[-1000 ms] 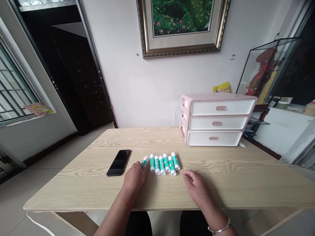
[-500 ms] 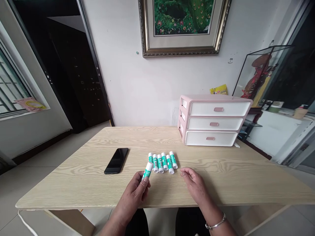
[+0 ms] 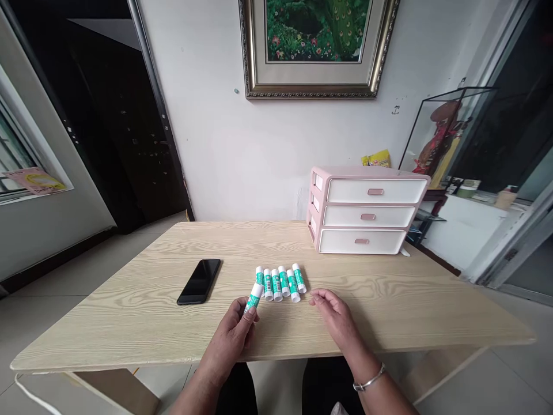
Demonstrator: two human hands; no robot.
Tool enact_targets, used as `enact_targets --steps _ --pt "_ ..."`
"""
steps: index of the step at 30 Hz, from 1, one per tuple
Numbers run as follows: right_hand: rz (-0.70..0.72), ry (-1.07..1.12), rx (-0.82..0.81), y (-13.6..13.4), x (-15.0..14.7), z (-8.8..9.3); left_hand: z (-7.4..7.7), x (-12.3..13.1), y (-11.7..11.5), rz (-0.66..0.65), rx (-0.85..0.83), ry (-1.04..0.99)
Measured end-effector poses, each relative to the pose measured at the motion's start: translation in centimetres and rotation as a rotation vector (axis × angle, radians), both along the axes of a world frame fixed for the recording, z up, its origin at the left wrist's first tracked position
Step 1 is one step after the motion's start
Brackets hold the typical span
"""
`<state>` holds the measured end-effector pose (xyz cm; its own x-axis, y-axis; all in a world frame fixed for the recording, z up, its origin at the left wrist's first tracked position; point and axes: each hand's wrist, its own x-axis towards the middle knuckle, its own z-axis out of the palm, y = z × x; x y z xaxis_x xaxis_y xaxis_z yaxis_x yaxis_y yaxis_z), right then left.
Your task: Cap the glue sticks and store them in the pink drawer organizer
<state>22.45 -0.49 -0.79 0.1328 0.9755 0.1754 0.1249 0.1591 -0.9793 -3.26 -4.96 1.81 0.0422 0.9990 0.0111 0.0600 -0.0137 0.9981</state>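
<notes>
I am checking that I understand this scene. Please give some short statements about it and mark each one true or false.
The left hand holds a white and green stick. True.
The right hand holds the phone. False: it holds nothing, and the phone lies on the table, apart from both hands.
A row of six sticks lies on the table. True.
The pink drawer unit has four drawers. False: it has three.
</notes>
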Motion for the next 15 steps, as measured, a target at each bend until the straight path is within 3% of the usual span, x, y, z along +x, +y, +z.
enact_targets --steps 15 --pt "0.128 0.364 -0.069 0.3 1.0 0.2 -1.9 -0.8 2.6 0.168 0.019 0.078"
